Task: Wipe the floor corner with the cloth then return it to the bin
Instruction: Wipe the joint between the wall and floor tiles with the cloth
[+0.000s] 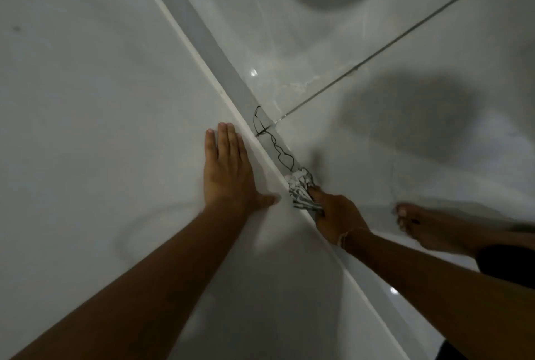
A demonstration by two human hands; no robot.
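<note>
My right hand grips a crumpled white cloth with dark markings and presses it against the grey skirting strip where the wall meets the floor. A black scribble runs along the strip just ahead of the cloth. My left hand lies flat on the white wall, fingers together and holding nothing. No bin is in view.
Glossy white floor tiles with a dark grout line stretch to the right. A bare foot stands on the floor near my right wrist. Dark shadows fall on the tiles at top and right.
</note>
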